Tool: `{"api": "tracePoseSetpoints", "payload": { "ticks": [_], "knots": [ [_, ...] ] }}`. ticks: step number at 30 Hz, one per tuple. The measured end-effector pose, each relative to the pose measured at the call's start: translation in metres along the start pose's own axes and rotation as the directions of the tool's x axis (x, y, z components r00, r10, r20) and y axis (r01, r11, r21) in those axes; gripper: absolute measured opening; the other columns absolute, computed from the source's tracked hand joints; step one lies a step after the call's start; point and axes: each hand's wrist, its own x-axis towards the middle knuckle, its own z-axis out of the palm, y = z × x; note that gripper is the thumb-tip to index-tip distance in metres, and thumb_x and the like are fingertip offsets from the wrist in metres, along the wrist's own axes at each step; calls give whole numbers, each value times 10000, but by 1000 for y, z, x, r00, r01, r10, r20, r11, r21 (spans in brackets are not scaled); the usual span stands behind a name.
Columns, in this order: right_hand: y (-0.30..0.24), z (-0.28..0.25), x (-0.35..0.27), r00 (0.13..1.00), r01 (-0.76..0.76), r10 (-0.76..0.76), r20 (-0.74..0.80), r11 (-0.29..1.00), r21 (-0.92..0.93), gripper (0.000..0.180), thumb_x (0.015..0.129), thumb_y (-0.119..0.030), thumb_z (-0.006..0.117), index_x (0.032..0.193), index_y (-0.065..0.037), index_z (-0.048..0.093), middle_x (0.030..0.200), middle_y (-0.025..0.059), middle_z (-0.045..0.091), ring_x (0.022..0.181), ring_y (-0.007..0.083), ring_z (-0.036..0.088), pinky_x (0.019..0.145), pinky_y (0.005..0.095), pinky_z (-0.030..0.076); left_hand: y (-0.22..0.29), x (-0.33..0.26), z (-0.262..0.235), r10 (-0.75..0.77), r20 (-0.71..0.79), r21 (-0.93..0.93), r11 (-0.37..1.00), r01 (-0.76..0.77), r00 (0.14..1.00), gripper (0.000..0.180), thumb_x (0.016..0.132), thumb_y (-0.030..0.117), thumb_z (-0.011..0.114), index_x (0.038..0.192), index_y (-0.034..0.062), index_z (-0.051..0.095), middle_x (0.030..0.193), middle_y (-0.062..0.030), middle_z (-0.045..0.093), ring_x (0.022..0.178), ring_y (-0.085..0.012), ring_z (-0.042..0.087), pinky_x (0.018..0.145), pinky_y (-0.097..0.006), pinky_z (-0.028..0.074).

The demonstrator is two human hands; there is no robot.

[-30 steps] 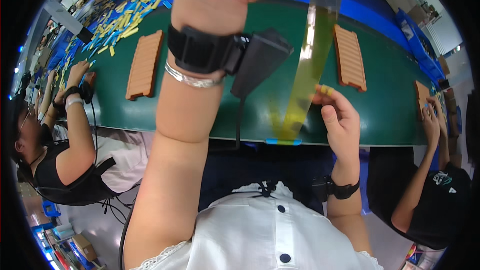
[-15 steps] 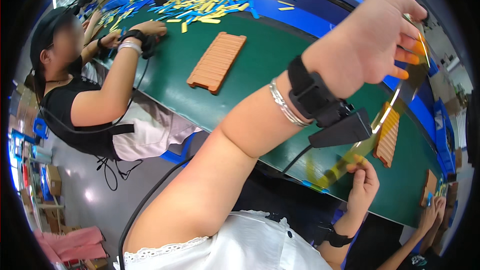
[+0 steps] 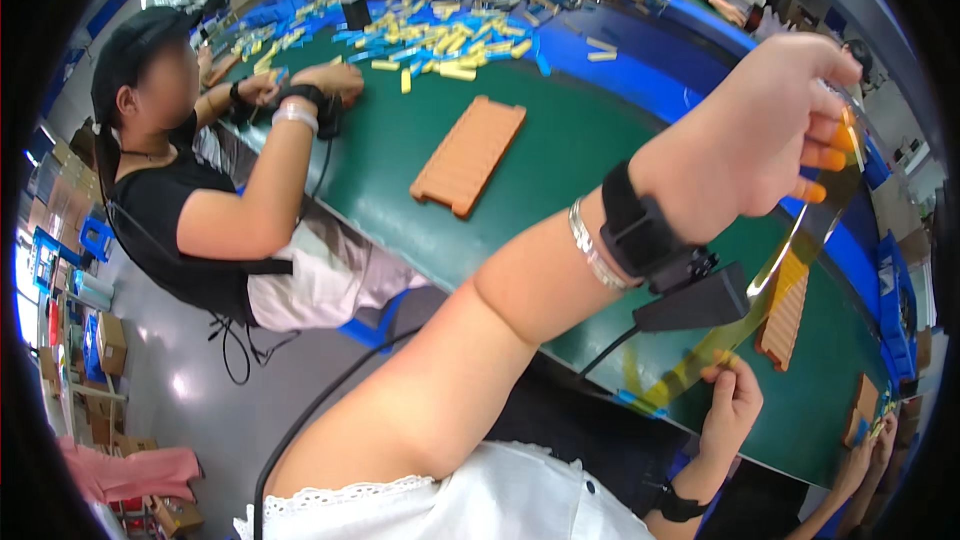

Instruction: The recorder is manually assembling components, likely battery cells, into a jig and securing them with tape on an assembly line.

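My left arm reaches across the view, and my left hand (image 3: 750, 135) is raised at the upper right, its fingers curled on the upper end of a long strip of clear yellow film (image 3: 690, 368). The fingertips look orange; covers or film tint, I cannot tell. Lower down, near the table edge, my right hand (image 3: 735, 400) pinches the strip's side between thumb and fingers. The strip slants down to the table's front edge, where a small blue piece (image 3: 640, 402) lies at its end. Behind it sits an orange ridged tray (image 3: 785, 315), partly covered by the film.
Another orange ridged tray (image 3: 470, 155) lies on the green table (image 3: 560, 140). Yellow and blue strips (image 3: 440, 45) are heaped at the back. A co-worker (image 3: 215, 180) works at the left; another person's hands (image 3: 870, 445) hold pieces beside a tray (image 3: 860, 408) at the far right.
The whole view has shifted, so the table, trays and co-worker appear farther right and lower. Both my hands keep hold of the film, with little change between them.
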Motion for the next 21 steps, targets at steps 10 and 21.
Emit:
{"api": "tracePoseSetpoints", "payload": {
  "ticks": [10,21],
  "knots": [
    [-6,5,-3,1000,-26,27,11,993,-117,272,919,-195,695,994,65,667,856,87,702,763,123,636,726,258,494,1,-5,-2,-73,-3,-37,997,73,997,434,901,430,543,1056,26,581,1008,-91,616,928,-226,564,844,-395,459],
    [-12,13,-2,1000,24,-27,-8,972,-235,218,884,-158,722,929,51,678,765,67,623,703,135,566,655,265,449,3,-7,1,-90,-4,-31,995,90,996,439,875,469,567,1036,61,577,1011,-68,613,941,-212,549,875,-394,416]
  ]
}}
